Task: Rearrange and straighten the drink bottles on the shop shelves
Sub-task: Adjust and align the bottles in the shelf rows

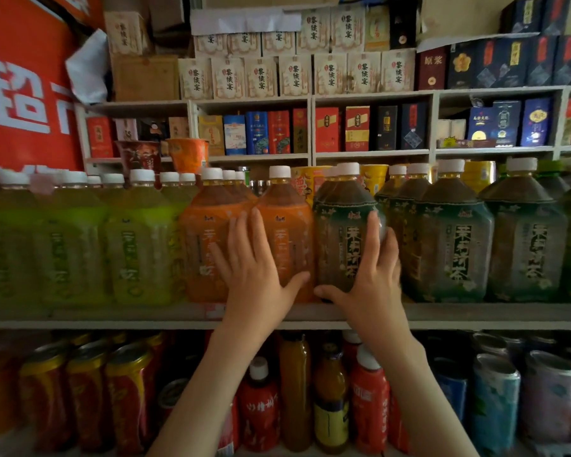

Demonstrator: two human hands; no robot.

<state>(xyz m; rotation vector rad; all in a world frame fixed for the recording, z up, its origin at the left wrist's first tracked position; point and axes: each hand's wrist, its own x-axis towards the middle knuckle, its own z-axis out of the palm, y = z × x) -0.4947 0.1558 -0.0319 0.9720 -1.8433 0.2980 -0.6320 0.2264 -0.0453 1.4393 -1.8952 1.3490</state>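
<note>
My left hand [254,272] lay flat, fingers straight and spread, pressed on the two orange-label bottles [290,232] just left of the green-label tea bottle [340,239], holding nothing. My right hand [373,282] gripped that tea bottle itself: fingers curled round its right flank, wedged against the next bottle, thumb hooked across its lower front.

The tea bottle stood upright on the shelf board [112,316], touching the orange pair. Right of it ran a tight row of matching dark-green bottles [455,245]; further left, beyond the orange ones, stood yellow-green bottles [136,245], all white-capped. Under it, on the lower shelf, were small red bottles [259,407], with red and gold cans [129,384] to the left and blue cans [495,400] to the right. Above it sat stacked cream boxes [261,77] and a dark red box [432,67].

The green labels read 茉莉清茶; the dark red box read 原浆. A red sign [23,94] up to the left carried large white characters, cut off.
</note>
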